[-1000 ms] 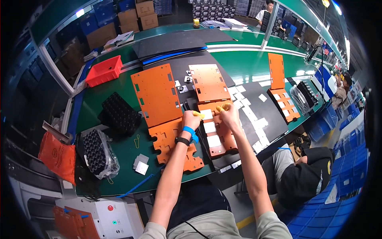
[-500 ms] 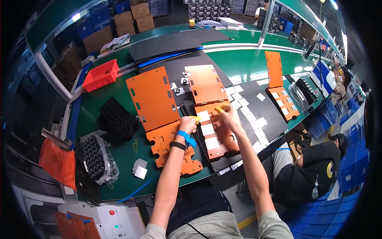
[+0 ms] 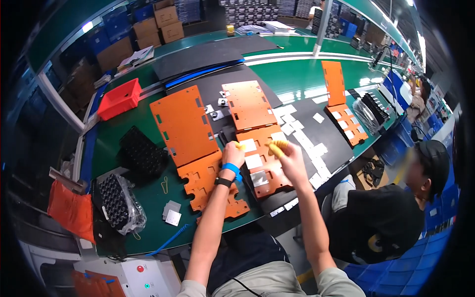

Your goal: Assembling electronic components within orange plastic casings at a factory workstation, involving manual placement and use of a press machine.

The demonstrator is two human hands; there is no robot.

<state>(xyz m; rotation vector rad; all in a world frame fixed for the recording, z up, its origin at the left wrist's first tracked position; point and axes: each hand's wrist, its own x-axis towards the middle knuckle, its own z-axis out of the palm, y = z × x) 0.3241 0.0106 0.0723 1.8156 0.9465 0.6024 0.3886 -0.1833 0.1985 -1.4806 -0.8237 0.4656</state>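
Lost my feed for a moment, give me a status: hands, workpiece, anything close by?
Left hand and right hand raised over the orange cut-out panel, yellow fingertips. Grip unclear. Seated person at right.

Long green bench (image 3: 307, 74) running toward 1 o'clock. Stacked cardboard boxes (image 3: 163, 22) at 11 o'clock. Blue crates (image 3: 396, 277) at 4 o'clock. Bright ceiling strip lights (image 3: 420, 42) at 2 o'clock.

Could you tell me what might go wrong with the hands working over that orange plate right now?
The left hand and right hand work close together over the orange plate, so a fingertip could nudge one of its white squares askew. The plate lies close to the bench edge, so a push might slide it off.
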